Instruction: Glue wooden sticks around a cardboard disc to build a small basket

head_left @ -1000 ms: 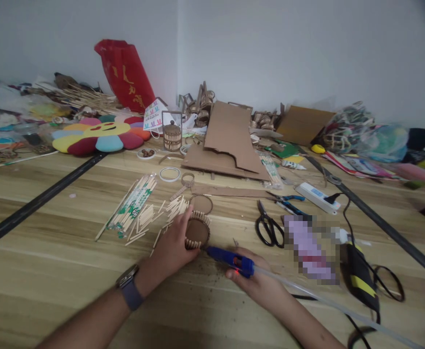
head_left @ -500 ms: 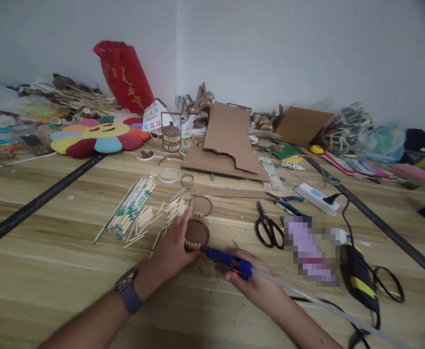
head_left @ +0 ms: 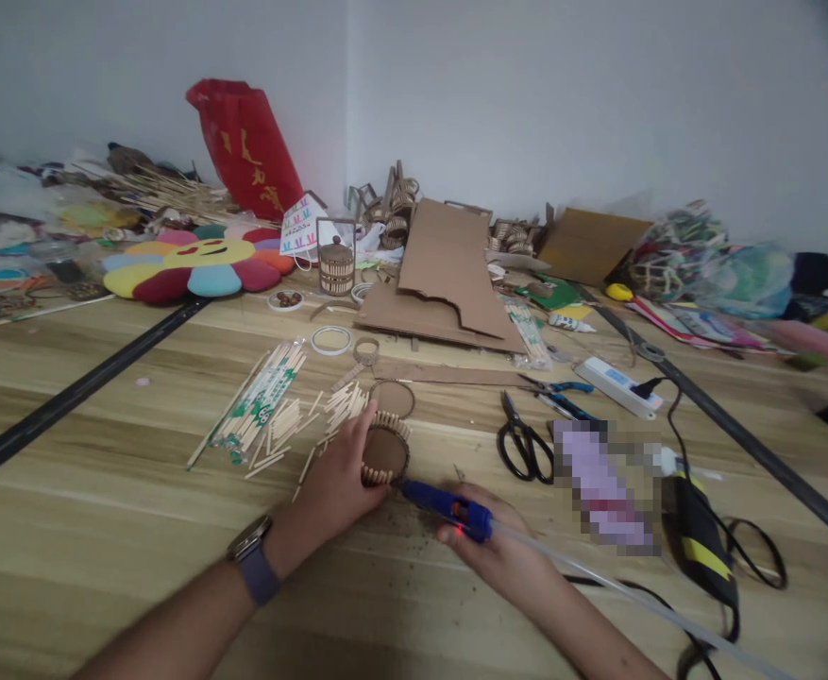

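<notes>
My left hand, with a watch on its wrist, grips the left side of a small round basket ringed with short wooden sticks. In my right hand is a blue glue gun with a long clear glue stick at its back. The gun's nozzle is at the basket's lower right edge. A brown cardboard disc lies just behind the basket. Short cut sticks are beside my left fingers, partly hidden.
Black scissors, blue-handled pliers and a white power strip lie right. Packaged sticks lie left. Cardboard sheets, a lidded basket and a flower cushion stand behind. A black-yellow tool lies far right.
The view has shifted very slightly. Both hands, the basket and the glue gun hold nearly the same positions.
</notes>
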Motion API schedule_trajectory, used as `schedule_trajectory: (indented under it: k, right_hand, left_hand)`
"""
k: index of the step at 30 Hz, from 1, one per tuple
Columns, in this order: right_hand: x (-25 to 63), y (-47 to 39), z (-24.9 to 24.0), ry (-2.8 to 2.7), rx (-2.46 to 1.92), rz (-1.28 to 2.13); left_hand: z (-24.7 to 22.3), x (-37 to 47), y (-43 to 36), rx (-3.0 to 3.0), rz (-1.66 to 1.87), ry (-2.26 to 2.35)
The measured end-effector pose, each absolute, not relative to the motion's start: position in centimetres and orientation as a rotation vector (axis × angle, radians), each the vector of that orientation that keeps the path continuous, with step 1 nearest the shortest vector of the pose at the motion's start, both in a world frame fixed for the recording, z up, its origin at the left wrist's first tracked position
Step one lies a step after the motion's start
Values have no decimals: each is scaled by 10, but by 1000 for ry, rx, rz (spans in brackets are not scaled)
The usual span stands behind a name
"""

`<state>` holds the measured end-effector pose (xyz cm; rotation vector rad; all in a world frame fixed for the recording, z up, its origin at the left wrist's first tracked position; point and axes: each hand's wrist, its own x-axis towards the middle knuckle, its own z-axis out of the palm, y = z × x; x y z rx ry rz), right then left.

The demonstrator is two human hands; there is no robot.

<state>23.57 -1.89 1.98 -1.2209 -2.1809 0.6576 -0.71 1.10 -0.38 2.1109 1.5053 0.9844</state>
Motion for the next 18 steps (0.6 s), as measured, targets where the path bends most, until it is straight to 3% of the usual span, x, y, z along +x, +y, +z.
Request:
schedule_trajectory:
  k: [18]
  right_hand:
    - [238, -18, 14, -2215, -1251, 601]
  left_hand:
    - [-4, -7, 12, 2105, 987, 1485]
